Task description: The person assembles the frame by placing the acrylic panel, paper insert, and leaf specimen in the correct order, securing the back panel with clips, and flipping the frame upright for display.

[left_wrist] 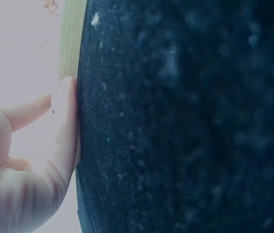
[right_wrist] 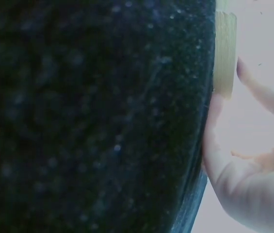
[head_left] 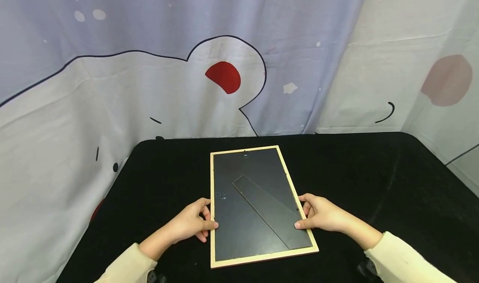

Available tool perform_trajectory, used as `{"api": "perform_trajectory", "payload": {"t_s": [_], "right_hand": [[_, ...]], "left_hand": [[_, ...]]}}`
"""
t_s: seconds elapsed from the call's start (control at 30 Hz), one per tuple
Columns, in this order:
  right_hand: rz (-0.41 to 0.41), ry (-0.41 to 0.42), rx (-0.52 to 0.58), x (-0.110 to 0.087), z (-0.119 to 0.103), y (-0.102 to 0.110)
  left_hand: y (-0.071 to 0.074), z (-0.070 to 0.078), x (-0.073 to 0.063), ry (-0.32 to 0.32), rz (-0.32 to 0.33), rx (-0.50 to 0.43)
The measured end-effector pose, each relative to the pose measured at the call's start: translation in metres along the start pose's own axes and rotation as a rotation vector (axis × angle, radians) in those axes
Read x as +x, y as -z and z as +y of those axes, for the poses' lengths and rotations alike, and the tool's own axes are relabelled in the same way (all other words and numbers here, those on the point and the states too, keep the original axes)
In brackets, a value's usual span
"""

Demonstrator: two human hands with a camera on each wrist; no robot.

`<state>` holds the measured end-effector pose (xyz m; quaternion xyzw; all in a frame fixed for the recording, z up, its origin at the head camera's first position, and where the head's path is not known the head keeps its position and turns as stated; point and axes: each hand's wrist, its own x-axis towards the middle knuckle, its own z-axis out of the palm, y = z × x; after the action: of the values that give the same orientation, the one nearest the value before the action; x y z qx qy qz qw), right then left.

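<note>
A picture frame (head_left: 258, 200) with a pale wooden border shows its dark back in the head view. A long stand flap (head_left: 262, 210) lies slanted against that back. My left hand (head_left: 192, 220) holds the left border, thumb over the edge onto the back panel. On the opposite border my right hand (head_left: 322, 212) grips the same way, thumb on top. The left wrist view catches a strip of the wooden border (left_wrist: 71, 43) at the left hand (left_wrist: 25, 179). A short piece of wooden border (right_wrist: 224, 53) meets the right hand (right_wrist: 253, 179) in the right wrist view. Whether the frame touches the table cannot be told.
The frame is over a table with a black cover (head_left: 374, 171), rounded at its far corners. Behind it hangs a lilac and white curtain (head_left: 149, 92) with a printed cartoon figure. A small red patch (head_left: 96, 210) shows by the table's left edge.
</note>
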<state>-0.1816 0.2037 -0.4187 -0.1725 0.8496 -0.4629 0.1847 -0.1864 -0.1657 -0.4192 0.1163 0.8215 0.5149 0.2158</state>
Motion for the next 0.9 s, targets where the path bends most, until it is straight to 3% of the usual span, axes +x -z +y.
{"api": "perform_trajectory", "payload": {"t_s": [0.43, 0.9], "right_hand": [[0.012, -0.005, 0.016, 0.0, -0.001, -0.001], [0.011, -0.018, 0.031, 0.0, -0.003, 0.0]], "left_hand": [[0.012, -0.007, 0.008, -0.006, -0.087, -0.106], [0.013, -0.002, 0.014, 0.053, -0.039, -0.108]]}}
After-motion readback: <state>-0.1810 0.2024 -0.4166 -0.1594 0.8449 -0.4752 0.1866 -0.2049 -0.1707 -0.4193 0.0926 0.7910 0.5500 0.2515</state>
